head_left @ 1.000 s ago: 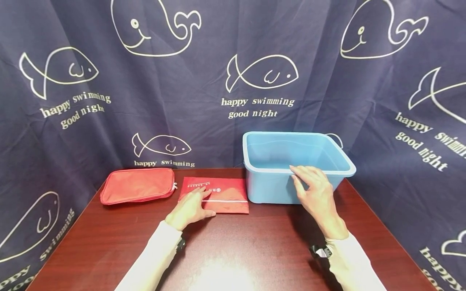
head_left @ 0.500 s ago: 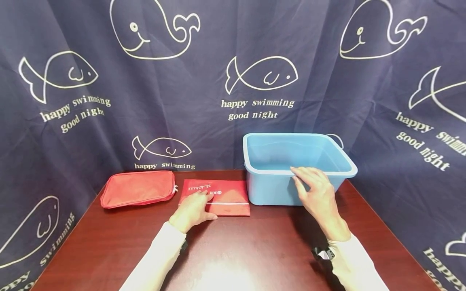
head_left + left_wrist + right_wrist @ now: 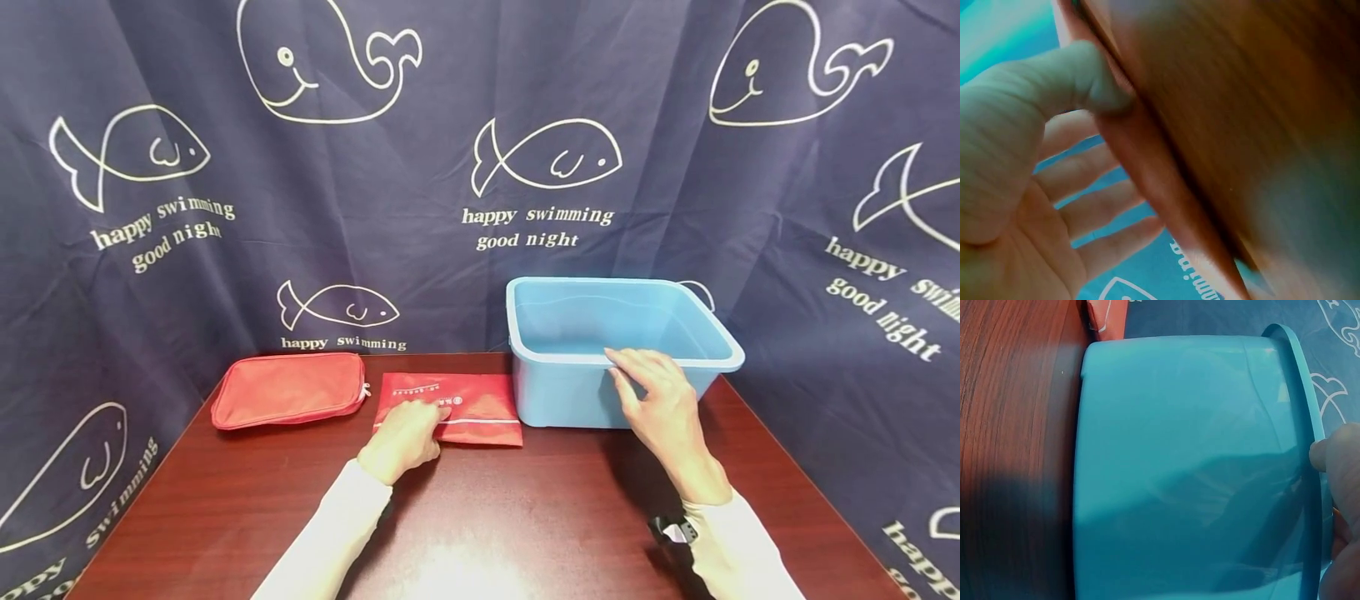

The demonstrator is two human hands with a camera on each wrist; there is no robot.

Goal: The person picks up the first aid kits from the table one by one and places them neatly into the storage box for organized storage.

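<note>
A flat red file pouch (image 3: 486,407) with white print and a white strip lies on the table. My left hand (image 3: 401,437) is over its left part, fingers bent. In the left wrist view the thumb (image 3: 1079,78) presses the red pouch's near edge (image 3: 1147,156), and the fingers reach past it on the other side. My right hand (image 3: 662,408) grips the front rim of a light blue plastic bin (image 3: 566,396). In the right wrist view the thumb (image 3: 1321,456) sits at the bin's rim. The bin stands upright, and its visible interior holds nothing.
A red zippered case (image 3: 288,390) lies at the left back of the brown wooden table (image 3: 517,500). A dark blue curtain (image 3: 435,250) with fish and whale drawings hangs close behind and at both sides.
My left hand's fingers have drawn in from spread to bent, and the hand has shifted slightly right on the pouch. The right hand stays on the bin's rim.
</note>
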